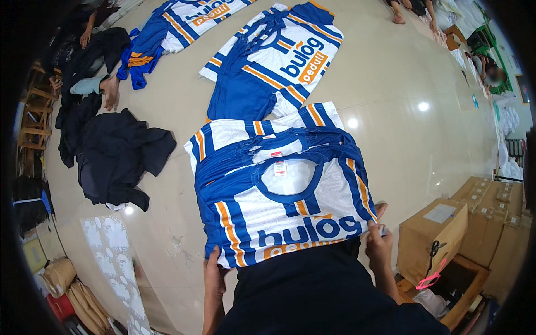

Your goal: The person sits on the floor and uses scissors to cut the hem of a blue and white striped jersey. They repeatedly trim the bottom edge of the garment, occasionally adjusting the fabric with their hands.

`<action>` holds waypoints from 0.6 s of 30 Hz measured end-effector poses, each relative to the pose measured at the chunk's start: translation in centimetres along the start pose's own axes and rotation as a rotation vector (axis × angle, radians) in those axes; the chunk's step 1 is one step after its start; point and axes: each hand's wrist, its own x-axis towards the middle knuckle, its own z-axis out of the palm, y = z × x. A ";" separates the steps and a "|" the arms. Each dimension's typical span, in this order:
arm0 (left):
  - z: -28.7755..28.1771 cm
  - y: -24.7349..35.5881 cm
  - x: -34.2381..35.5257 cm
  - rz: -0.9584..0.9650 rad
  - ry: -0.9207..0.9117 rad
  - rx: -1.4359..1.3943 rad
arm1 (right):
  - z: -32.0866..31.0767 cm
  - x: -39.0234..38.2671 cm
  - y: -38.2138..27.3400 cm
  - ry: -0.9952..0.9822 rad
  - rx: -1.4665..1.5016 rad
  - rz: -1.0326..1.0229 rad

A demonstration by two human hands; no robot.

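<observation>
jerseys in blue and white with orange stripes lie stacked on the pale, glossy floor (391,111), right in front of the person. the top jersey (287,215) of the near stack (262,142) faces up, its blue round collar toward the far side and its lower part at the person's lap. the left hand (214,273) sits at the jersey's lower left corner, fingers closed on the hem there. the right hand (379,237) is at the lower right edge, fingers pinching the cloth at the side seam. both forearms come up from the bottom of the view on either side of a dark garment (318,290) that covers the person's lap.

farther off, a second stack of the same jerseys (276,64) lies spread on the floor, and a third (178,25) lies beyond it to the left. a heap of dark clothing (117,153) lies left of the near stack, well apart from it. another person's hand (110,89) rests on the floor near that heap, with a pale sleeve behind it.

on the right stand brown cardboard boxes (486,223); the nearest open box (432,240) has scissors with pink handles (431,268) hanging over its edge. a clear plastic sheet with white patterns (117,251) lies on the floor at lower left, beside rolled brown paper (67,279).
</observation>
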 end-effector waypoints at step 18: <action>16.5 15.7 4.5 1.468 -0.083 0.901 | 23.8 2.7 -13.4 -0.692 -0.735 -0.994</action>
